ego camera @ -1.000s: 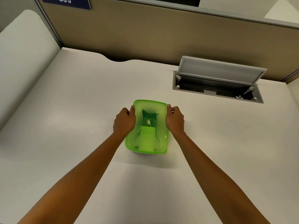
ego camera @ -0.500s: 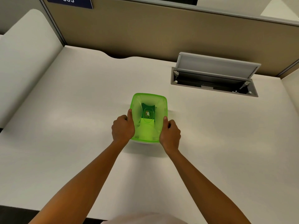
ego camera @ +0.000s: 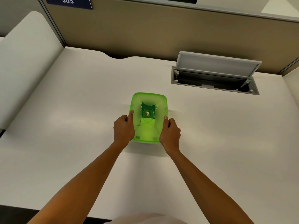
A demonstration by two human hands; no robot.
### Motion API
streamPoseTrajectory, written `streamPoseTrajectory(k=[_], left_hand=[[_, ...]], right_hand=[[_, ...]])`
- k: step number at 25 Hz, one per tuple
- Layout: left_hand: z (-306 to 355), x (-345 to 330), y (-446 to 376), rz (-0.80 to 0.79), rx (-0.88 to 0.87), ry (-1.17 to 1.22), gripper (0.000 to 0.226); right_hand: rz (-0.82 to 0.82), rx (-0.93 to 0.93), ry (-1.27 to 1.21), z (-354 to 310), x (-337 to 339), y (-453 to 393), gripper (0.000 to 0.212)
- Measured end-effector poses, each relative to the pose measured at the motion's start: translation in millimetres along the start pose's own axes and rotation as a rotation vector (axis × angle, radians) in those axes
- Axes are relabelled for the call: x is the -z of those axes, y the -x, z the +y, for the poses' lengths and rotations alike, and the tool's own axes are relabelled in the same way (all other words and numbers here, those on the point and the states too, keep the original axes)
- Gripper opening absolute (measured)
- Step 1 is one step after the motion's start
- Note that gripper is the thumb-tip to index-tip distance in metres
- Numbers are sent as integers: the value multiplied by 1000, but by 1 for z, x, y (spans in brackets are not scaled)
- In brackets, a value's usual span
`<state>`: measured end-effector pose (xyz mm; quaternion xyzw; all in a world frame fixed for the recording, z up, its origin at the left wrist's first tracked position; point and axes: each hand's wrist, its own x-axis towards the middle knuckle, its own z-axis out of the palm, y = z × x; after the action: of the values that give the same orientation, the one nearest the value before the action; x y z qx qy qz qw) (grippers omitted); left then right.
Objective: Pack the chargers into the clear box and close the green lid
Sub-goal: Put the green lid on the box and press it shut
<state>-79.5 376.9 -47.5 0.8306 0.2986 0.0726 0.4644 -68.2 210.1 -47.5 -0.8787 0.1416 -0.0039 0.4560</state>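
The green lid (ego camera: pixel 148 117) lies flat over the clear box in the middle of the white desk (ego camera: pixel 80 143); only a sliver of the box's near rim (ego camera: pixel 142 142) shows under it. My left hand (ego camera: pixel 123 130) clasps the lid's left near edge, thumb on top. On the opposite side my right hand (ego camera: pixel 169 134) clasps the right near edge the same way. A dark shape with a logo shows dimly through the lid; no chargers can be made out.
A cable hatch (ego camera: pixel 215 78) with its grey flap raised is sunk into the desk at the back right. A tan partition wall (ego camera: pixel 145 33) runs along the back, with a blue "305" sign (ego camera: pixel 68 1). A white side panel (ego camera: pixel 24 62) rises at the left.
Both hands slid from the middle of the lid's sides toward its near corners one second ago, and have barely moved in the last half second. The box stays in place.
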Motion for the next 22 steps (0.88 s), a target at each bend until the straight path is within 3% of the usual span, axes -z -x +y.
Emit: streamPoseTrajectory(k=[11, 16, 20, 22], left_hand=[[3, -2, 0, 31, 77, 45, 57], [12, -20, 23, 33, 226, 167, 57], [32, -45, 49, -229, 447, 538, 48], [45, -54, 48, -273, 497, 539, 44]], right_hand=[[-36, -20, -36, -4, 2, -7, 45], [25, -246, -216, 6, 20, -18, 45], [53, -441, -364, 21, 36, -20, 53], [19, -459, -400, 21, 38, -18, 55]])
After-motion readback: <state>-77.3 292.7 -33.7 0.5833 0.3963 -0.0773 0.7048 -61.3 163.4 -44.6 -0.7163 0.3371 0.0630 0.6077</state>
